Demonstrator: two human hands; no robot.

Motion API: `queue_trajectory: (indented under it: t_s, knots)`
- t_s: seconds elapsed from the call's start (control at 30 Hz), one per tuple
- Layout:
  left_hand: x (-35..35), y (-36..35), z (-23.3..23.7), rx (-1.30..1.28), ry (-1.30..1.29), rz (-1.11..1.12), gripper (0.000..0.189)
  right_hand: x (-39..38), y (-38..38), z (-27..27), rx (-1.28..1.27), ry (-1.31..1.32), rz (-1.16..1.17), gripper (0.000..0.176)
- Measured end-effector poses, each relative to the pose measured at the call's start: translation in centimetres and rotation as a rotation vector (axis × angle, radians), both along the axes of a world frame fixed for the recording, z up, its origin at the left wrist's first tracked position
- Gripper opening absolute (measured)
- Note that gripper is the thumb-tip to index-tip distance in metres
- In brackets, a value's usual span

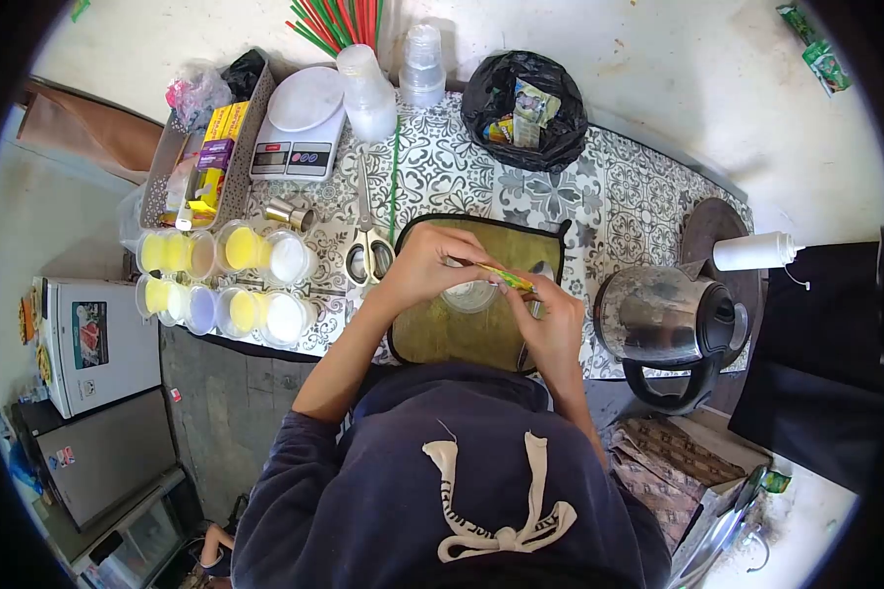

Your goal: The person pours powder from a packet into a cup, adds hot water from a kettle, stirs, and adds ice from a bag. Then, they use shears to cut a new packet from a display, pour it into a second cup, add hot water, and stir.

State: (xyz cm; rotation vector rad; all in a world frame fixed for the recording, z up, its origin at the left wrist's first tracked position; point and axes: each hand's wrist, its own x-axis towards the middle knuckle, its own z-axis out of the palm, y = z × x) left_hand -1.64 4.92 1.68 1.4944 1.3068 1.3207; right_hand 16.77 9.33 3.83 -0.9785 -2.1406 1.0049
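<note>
Patterned tabletop (452, 157); L hand (427, 263) + R hand (550, 319) fingers pinched on sm. yellow-green packet (509, 278) above clear cup (469, 295).

There are two rows of filled cups (291, 257), two stacks of clear cups (368, 103), one held packet (509, 278), one kettle (653, 314), one scale (290, 160), one pair of scissors (365, 211), one black bag (566, 145) and one basket (249, 149).
</note>
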Motion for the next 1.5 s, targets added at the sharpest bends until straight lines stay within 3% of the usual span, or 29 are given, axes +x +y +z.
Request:
queue_trajectory:
  t_s: [1.5]
  knots:
    - [0.1, -1.6, -1.1, -0.033, 0.019, 0.086, 0.013, -0.3, -0.1, 0.2, -0.072, -0.102, 0.100, 0.018]
